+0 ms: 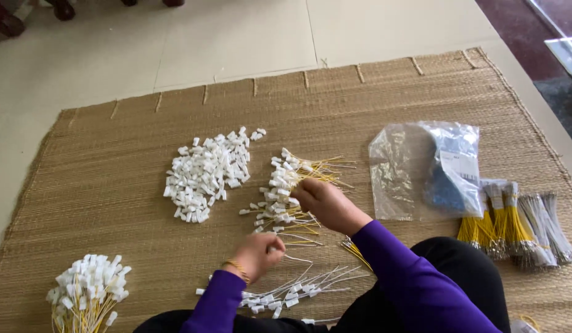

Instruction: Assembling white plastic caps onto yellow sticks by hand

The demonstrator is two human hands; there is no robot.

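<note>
Broadly, a woven straw mat (113, 179) covers the floor, with a clear plastic bag (415, 166) at its right. Centrally, the right hand (326, 203) pinches yellow wires with white connectors (280, 197). Nearer, the left hand (258, 254) pinches thin white wires (292, 290). Loose white plastic connectors (203, 172) lie heaped beside.

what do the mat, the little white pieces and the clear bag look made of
Mat: woven straw or reed, judging by its tan ribbed weave and stitched seams. White pieces: probably moulded plastic, being matte, uniform and blocky. Bag: thin plastic film, transparent, crinkled and glossy.
</note>
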